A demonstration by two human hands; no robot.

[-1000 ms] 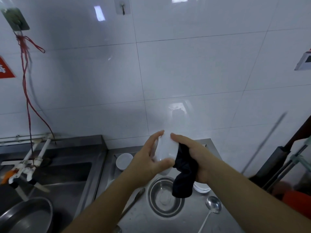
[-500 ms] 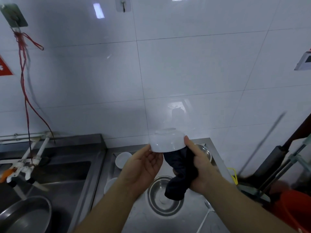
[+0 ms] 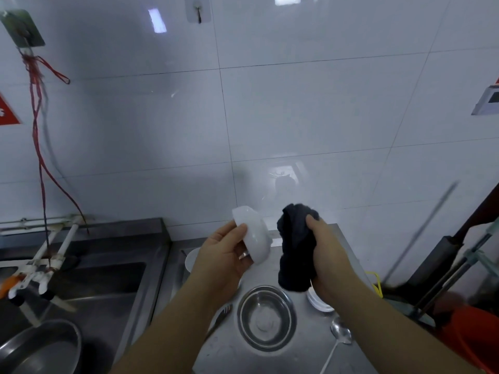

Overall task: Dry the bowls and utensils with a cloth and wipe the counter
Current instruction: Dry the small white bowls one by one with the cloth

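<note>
Since the earlier frame the white bowl [image 3: 255,240] has tipped onto its side and parted from the dark cloth [image 3: 297,251], which is now bunched apart to its right. The left hand [image 3: 225,259] grips the bowl, thumb on its outer wall and fingers curled beneath, holding it above the counter [image 3: 272,359] near the back edge. The right hand [image 3: 328,259] clutches the cloth, fingers wrapped round it, its lower end hanging. On the counter below sits a steel bowl [image 3: 266,318] near the middle, with a fork [image 3: 220,318] just to its left and a spoon [image 3: 340,334] toward the right edge. A white dish [image 3: 318,300] lies partly hidden under the right wrist. Another white bowl [image 3: 190,261] shows behind the left hand, by the counter's left edge.
</note>
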